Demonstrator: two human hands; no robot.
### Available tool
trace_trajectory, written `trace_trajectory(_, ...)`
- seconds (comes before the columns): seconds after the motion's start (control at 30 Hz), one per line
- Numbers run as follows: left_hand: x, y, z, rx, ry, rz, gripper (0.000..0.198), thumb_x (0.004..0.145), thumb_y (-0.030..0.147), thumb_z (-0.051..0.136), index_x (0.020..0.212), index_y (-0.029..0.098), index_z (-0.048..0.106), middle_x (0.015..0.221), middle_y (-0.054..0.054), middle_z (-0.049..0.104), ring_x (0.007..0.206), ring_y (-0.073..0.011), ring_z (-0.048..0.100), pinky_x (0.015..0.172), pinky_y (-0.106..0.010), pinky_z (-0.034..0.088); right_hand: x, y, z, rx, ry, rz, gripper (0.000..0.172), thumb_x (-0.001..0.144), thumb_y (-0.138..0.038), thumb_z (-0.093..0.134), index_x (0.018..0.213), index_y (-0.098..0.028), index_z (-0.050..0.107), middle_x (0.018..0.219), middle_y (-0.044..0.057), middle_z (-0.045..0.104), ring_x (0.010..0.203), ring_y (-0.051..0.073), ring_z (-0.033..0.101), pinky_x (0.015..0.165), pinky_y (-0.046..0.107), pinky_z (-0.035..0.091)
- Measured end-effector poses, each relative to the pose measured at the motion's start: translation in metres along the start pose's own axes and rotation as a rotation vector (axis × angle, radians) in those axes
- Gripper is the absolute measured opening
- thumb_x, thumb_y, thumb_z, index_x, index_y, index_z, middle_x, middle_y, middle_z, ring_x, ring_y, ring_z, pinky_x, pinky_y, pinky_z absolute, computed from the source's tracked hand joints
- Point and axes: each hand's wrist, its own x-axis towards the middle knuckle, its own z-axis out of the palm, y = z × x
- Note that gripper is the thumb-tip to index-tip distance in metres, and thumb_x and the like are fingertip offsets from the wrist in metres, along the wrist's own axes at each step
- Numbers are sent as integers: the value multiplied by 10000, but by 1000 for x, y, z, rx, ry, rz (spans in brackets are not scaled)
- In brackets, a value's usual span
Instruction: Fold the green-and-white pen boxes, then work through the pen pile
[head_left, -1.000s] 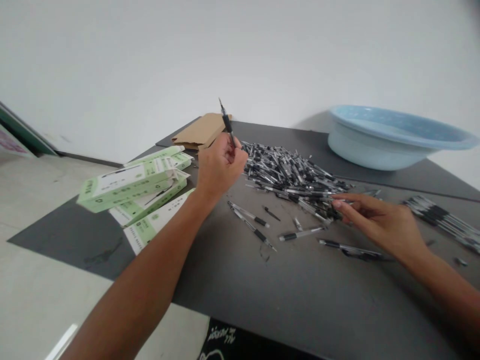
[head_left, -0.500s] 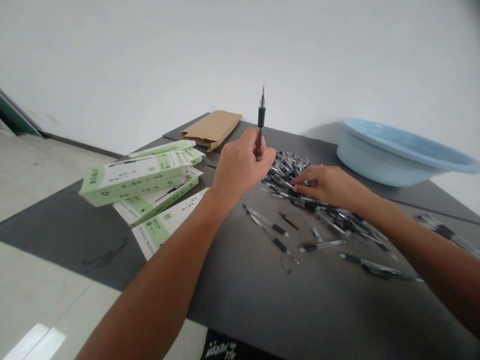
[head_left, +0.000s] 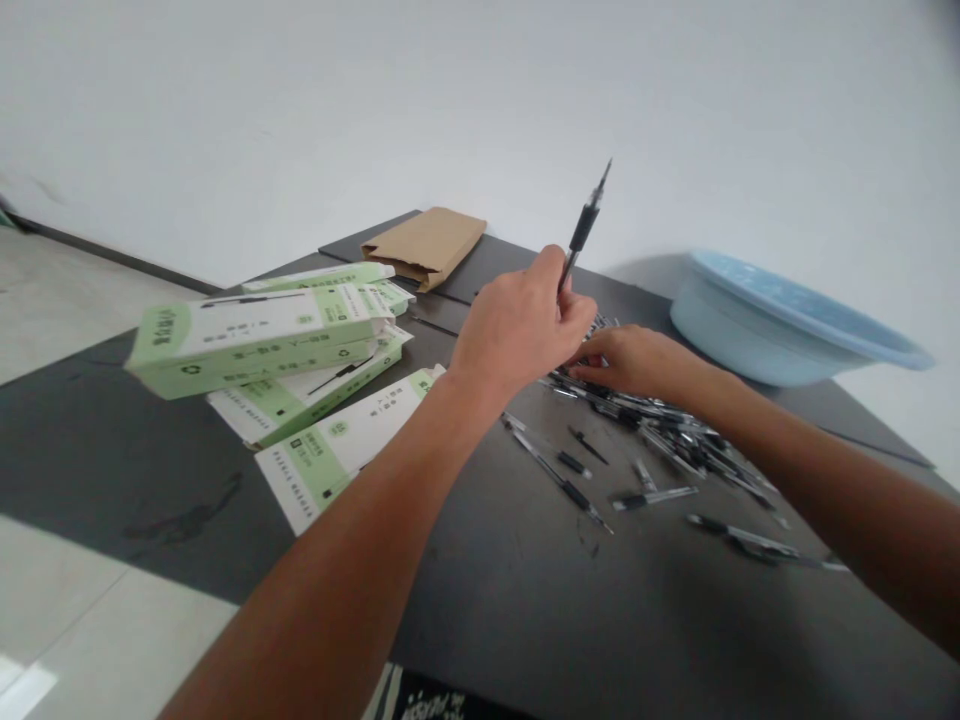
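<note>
My left hand (head_left: 525, 315) is closed round a black-gripped pen (head_left: 584, 228), which points up with its tip leaning to the right. Low over the heap of pens (head_left: 675, 435), my right hand (head_left: 626, 360) has its thumb and fingers pinched together at the heap's far part; what lies between the fingertips is hidden. Part of the heap is behind my left hand. Nearer to me, several loose pens (head_left: 559, 475) and a small black clip piece (head_left: 587, 445) lie on the grey table.
Green and white boxes (head_left: 259, 325) are stacked at the left of the table (head_left: 480, 610). A brown paper bag (head_left: 427, 243) lies at the back by the wall. A light blue basin (head_left: 750, 330) stands at the back right.
My left hand has moved right with the pen, which now leans right instead of standing upright. My right hand has shifted slightly left. The view has turned a little.
</note>
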Motion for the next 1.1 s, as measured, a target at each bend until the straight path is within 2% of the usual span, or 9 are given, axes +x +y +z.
trace_trajectory(0.1, 1, 0, 0, 1, -10, -4, 32, 939, 196, 638, 970, 189, 635, 730, -45, 633, 687, -220, 650, 736, -353, 501, 1, -1, 0, 6, -17, 24, 341, 990, -436, 611, 1205, -335, 855, 950, 36, 842, 803, 239, 737, 662, 328, 432)
trace_trajectory(0.37, 0, -3, 3, 38, 48, 47, 38, 923, 207, 626, 900, 217, 598, 662, -16, 578, 594, -164, 514, 630, -305, 408, 5, -1, 4, 57, -7, 44, 318, 959, -399, 626, 1138, -309, 873, 935, 33, 841, 795, 223, 741, 678, 323, 446)
trace_trajectory(0.5, 0, -5, 5, 31, 75, 64, 59, 906, 198, 639, 885, 222, 590, 654, -5, 562, 600, -158, 513, 633, -295, 414, 4, -5, 6, 97, 18, 60, 316, 940, -375, 626, 1105, -290, 881, 874, 32, 837, 771, 223, 739, 676, 322, 453)
trace_trajectory(0.8, -1, -4, 6, 27, 17, 44, 18, 936, 196, 635, 923, 202, 623, 700, -19, 584, 636, -177, 568, 697, -334, 468, -8, -13, 6, 261, 196, 159, 311, 909, -406, 659, 1059, -224, 861, 800, 19, 780, 698, 181, 682, 681, 315, 454)
trace_trajectory(0.97, -2, -4, 7, 0, -3, 71, 43, 925, 191, 648, 899, 221, 632, 683, -12, 593, 646, -179, 597, 683, -321, 478, -18, -15, 3, 555, 372, 241, 280, 874, -436, 710, 954, -201, 838, 853, 30, 788, 766, 190, 662, 734, 322, 471)
trace_trajectory(1.1, -4, -3, 8, -2, -41, 133, 66, 900, 189, 653, 859, 229, 621, 686, -9, 613, 627, -173, 588, 652, -314, 466, -37, -21, -1, 921, 328, 256, 252, 894, -426, 688, 908, -207, 810, 933, 50, 821, 780, 190, 691, 681, 306, 510)
